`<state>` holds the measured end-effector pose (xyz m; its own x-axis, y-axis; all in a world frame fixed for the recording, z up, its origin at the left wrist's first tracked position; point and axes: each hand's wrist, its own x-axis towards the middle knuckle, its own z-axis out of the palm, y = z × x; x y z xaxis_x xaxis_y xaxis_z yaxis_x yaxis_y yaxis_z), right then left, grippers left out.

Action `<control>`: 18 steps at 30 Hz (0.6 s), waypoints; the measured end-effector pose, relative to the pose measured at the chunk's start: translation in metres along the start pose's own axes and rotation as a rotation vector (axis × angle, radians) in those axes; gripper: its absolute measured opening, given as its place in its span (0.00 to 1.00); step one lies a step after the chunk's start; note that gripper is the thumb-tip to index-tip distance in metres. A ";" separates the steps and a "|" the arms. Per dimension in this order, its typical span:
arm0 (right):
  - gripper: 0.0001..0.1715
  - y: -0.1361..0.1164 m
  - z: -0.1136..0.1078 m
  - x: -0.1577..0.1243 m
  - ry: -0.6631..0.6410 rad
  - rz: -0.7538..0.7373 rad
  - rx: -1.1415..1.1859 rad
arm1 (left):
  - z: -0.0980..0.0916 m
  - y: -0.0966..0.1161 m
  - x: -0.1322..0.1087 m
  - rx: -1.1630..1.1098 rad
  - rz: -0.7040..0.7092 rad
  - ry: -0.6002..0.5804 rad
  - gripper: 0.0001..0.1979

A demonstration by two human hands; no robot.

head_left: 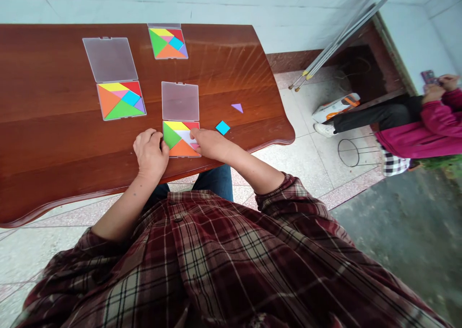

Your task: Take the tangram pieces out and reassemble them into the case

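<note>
Directly before me lies a small tangram case [180,102], its clear lid folded back. Its tray holds a yellow piece [173,125], a red triangle [192,125], a green triangle [171,137] and an orange triangle [183,149]; white backing shows between them. My left hand [150,152] has curled fingers at the tray's left edge, thumb against it. My right hand [211,144] reaches over the tray's right side, fingers closed at a pink tangram piece [195,146], partly covered. To its right, a blue square [223,127] and a purple triangle [237,108] lie loose on the table.
Two filled tangram cases lie farther off: an open one [121,101] at left and another [168,44] near the wall. The wooden table [57,140] has a curved front edge. Crutches [325,53] lean at right, near a seated person [407,125] holding a phone.
</note>
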<state>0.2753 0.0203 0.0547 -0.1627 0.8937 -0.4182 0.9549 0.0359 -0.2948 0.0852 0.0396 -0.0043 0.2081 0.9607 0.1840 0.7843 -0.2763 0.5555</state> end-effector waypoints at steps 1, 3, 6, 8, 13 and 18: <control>0.18 0.002 -0.001 0.001 -0.006 -0.005 0.036 | 0.000 0.000 0.000 0.005 0.003 0.002 0.11; 0.14 0.008 -0.003 0.004 0.002 -0.021 0.136 | 0.000 -0.001 0.000 0.007 0.011 0.007 0.11; 0.06 0.023 -0.008 0.005 0.074 -0.029 0.336 | 0.001 -0.002 -0.001 0.001 0.020 0.011 0.11; 0.05 0.038 -0.012 0.008 0.144 -0.006 0.450 | 0.001 -0.003 -0.001 -0.002 0.021 0.007 0.12; 0.03 0.081 -0.018 0.025 0.386 0.202 0.520 | 0.001 -0.005 0.000 -0.020 0.016 0.005 0.10; 0.04 0.110 -0.016 0.039 0.454 0.243 0.393 | 0.001 -0.005 0.000 -0.010 0.038 0.016 0.10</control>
<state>0.3778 0.0667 0.0200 0.2508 0.9589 -0.1329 0.7747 -0.2811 -0.5663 0.0817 0.0406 -0.0085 0.2278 0.9490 0.2180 0.7699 -0.3126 0.5564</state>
